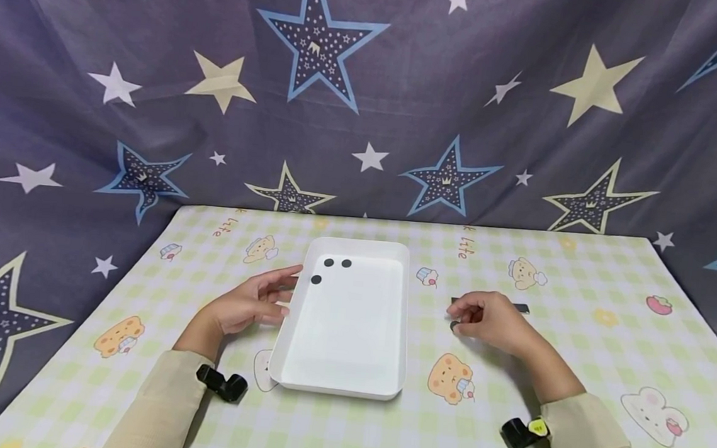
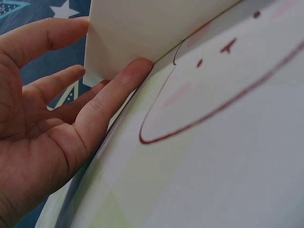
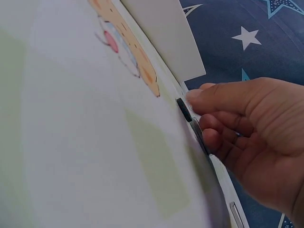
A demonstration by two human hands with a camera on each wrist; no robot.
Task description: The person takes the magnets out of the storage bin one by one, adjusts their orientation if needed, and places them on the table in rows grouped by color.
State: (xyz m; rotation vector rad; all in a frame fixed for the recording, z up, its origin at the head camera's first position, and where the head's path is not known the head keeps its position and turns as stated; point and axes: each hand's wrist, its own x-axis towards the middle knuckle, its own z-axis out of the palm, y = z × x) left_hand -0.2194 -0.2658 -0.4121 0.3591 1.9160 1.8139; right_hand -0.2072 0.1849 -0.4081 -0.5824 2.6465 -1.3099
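A white rectangular tray (image 1: 350,323) stands on the table with three black discs (image 1: 346,263) lying near its far left corner. My left hand (image 1: 256,302) rests at the tray's left side; its fairly straight fingers touch the outer wall (image 2: 118,38). To the right of the tray, my right hand (image 1: 487,322) is low over the tablecloth. Its thumb and index finger pinch another small black disc (image 3: 184,109) by its edges, at table height. Behind that hand lies a thin dark strip (image 1: 522,309), its middle hidden by the fingers.
A pale checked tablecloth (image 1: 340,436) with printed cartoon animals covers the table. Beyond its far edge hangs a dark curtain (image 1: 399,57) with stars. Each wrist carries a small black camera (image 1: 226,384).
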